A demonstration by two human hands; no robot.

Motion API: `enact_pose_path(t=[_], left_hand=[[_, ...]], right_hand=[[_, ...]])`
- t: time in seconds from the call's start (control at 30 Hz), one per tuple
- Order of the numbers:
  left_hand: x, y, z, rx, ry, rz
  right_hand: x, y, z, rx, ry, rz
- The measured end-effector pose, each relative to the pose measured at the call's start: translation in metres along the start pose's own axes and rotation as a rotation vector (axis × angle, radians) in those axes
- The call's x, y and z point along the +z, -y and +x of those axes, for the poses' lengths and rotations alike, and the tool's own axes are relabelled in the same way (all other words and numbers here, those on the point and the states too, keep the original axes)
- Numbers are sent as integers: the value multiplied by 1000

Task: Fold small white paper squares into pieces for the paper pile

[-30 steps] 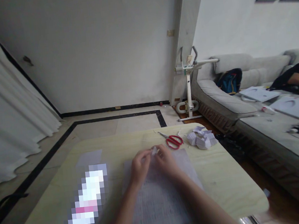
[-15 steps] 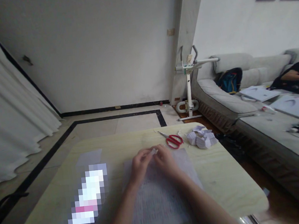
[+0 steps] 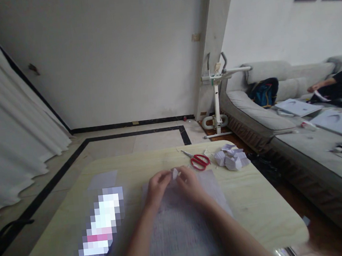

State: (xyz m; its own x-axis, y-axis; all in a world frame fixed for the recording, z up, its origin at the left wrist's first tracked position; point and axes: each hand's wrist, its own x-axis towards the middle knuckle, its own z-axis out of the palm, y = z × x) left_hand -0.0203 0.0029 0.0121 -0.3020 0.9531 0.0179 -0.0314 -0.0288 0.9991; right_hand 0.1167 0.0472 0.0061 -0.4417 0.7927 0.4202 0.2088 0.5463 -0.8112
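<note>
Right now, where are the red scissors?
In the head view, the red-handled scissors lie near the far edge of the table, just beyond the right hand and left of the folded paper pieces.

head camera; faces forward, down; table near; wall beyond

Two bare forearms, tapering to narrower wrists, with bare hands and slim fingers

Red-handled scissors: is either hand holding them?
No, the scissors lie on the table; left hand and right hand hold a white paper piece.
</note>
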Motion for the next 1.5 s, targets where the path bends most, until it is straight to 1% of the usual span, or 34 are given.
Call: enact_pose_path(t=[0.2, 0.3, 0.5, 0.63, 0.87, 1.0, 1.1, 1.3, 1.5], left_hand=[[-4, 2, 1, -24, 45, -14], [-5, 1, 1, -29, 77, -31], [-5, 2, 0, -54, 144, -124], [-2, 2, -1, -52, 145, -177], [4, -5, -5, -34, 166, -185], [7, -6, -6, -66, 165, -209], [8, -5, -6, -71, 153, -200], [7, -7, -7, -56, 172, -219], [9, -10, -9, -81, 190, -238]], right_hand=[[2, -2, 0, -8, 5, 36], [2, -4, 0, 11, 9, 43], [-1, -5, 0, 34, 15, 50], [-1, -4, 1, 39, 13, 72], [-1, 0, 0, 64, 13, 46], [-1, 0, 0, 73, -2, 42], [-1, -1, 0, 71, -3, 63], [-1, -2, 0, 76, -13, 154], [-1, 0, 1, 96, -20, 163]])
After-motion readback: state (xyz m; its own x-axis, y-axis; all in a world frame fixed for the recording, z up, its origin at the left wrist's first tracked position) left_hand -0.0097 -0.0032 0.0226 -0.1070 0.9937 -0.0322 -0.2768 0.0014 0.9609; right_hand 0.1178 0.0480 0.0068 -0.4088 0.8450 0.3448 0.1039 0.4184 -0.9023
